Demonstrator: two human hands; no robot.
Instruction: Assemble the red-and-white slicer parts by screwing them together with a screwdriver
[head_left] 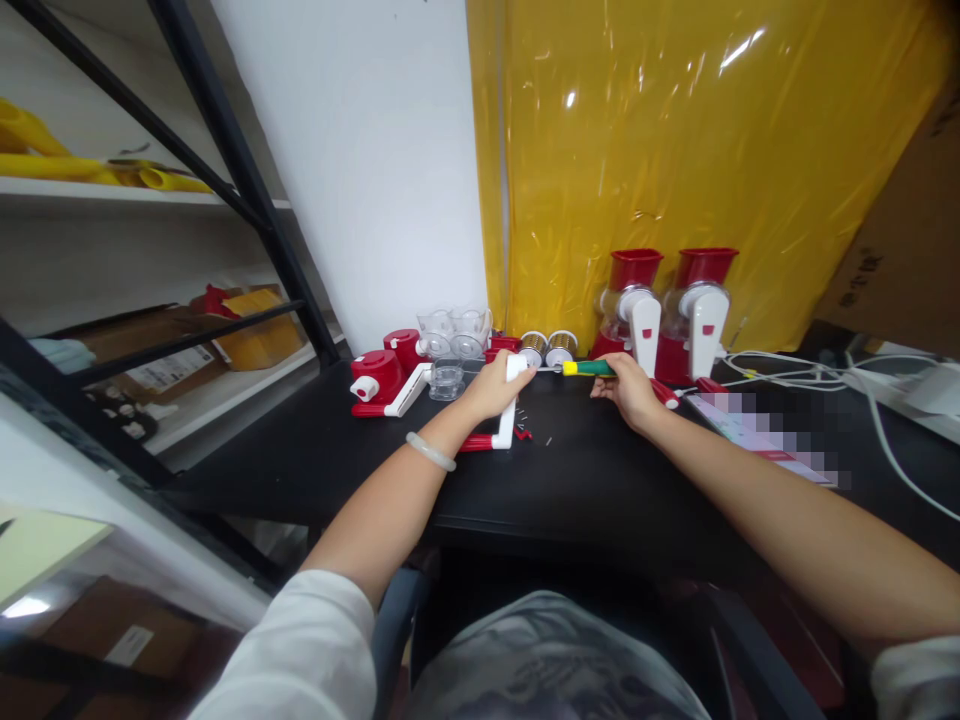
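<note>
Near the centre of the black table point(300, 460), the left hand point(501, 388) grips the upper end of a white crank arm with red handle point(504, 430), fingers closed around it. To its right, the right hand point(628, 390) holds a green-and-yellow screwdriver point(589, 368) between its fingers, shaft directed left toward the crank. Small screws point(522, 414) lie just beyond the red handle.

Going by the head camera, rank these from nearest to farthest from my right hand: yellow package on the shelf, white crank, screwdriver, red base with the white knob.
1. Screwdriver: in your right hand.
2. White crank: left of it, in your left hand.
3. Red base: table's left side.
4. Yellow package: far left shelf.
</note>
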